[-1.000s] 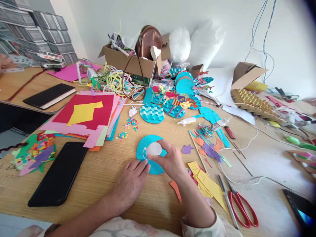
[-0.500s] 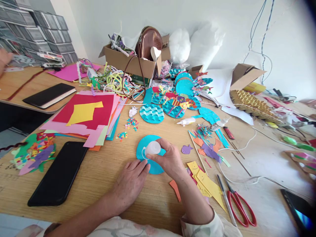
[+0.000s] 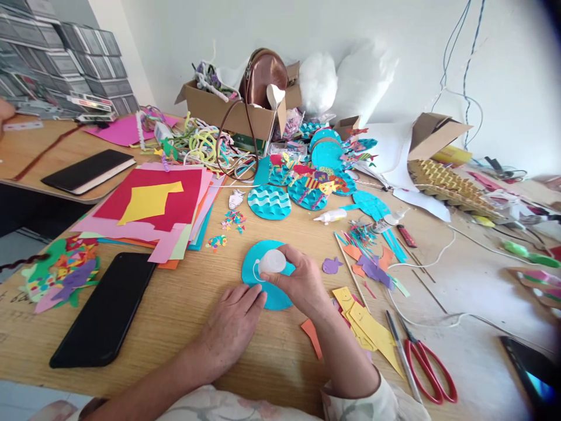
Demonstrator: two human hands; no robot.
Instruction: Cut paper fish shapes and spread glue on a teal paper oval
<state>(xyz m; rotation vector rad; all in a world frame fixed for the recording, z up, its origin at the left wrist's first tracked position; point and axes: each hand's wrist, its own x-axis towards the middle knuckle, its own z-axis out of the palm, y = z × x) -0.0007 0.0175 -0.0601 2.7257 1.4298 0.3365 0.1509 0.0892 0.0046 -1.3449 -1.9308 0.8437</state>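
In front of me a round blue paper disc [image 3: 252, 254] lies flat on the table. My right hand [image 3: 304, 283] grips a white glue bottle [image 3: 272, 261], tilted over the middle of the disc with its base toward me. Its nozzle is hidden from view. A curved white line of glue [image 3: 256, 270] shows on the disc left of the bottle. With fingers stretched out and lying flat, my left hand [image 3: 236, 321] rests on the disc's lower left edge. Beyond them stands a blue disc with pale wavy strips [image 3: 269, 202].
Coloured paper sheets [image 3: 144, 202] and a black phone [image 3: 103, 310] lie left. On the right are yellow paper pieces [image 3: 372, 327], red-handled scissors [image 3: 432, 368] and a second glue bottle [image 3: 331, 216]. A cardboard box [image 3: 219, 111] stands behind. Another person's hand [image 3: 6, 110] shows far left.
The glue bottle and my right hand have shifted very slightly right over the disc. My left hand stays put. The other person's hand at far left has moved further toward the edge of view.
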